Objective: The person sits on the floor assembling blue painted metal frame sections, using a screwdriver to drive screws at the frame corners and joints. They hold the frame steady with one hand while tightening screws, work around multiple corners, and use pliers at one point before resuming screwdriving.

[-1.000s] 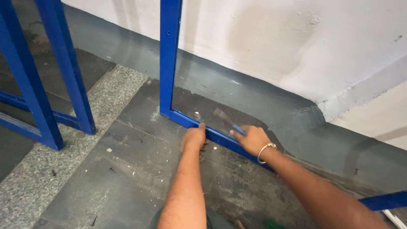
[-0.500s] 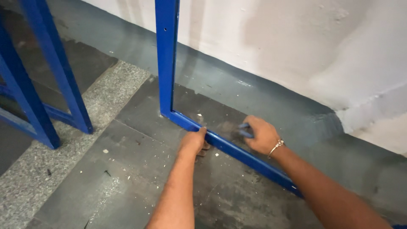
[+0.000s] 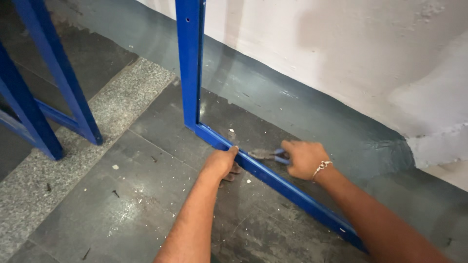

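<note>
Gripping the bottom rail of the blue metal frame (image 3: 273, 181), the left hand (image 3: 220, 164) has its fingers (image 3: 233, 150) curled tight over the rail's near edge, thumb side up, just beside the corner where the rail meets the blue upright (image 3: 190, 63). Across the rail, the right hand (image 3: 304, 158) is closed around the blue handles of a pair of pliers (image 3: 270, 155), whose grey nose points toward the left hand and lies close to the rail's far side; whether the nose is biting on anything cannot be told. A bracelet (image 3: 321, 168) sits on that wrist. The likeliest trouble is a slip: if the pliers jump off whatever they work on, the metal nose would drive straight at the left fingertips, which are very near. The frame stands on the dark tiled floor (image 3: 122, 195) near the wall (image 3: 341, 48), and a hard pull could tip or drag it, since only one hand steadies it. Grit and white chips on the tiles could let the rail skid. Another blue frame (image 3: 58, 83) stands well apart, to the left.
</note>
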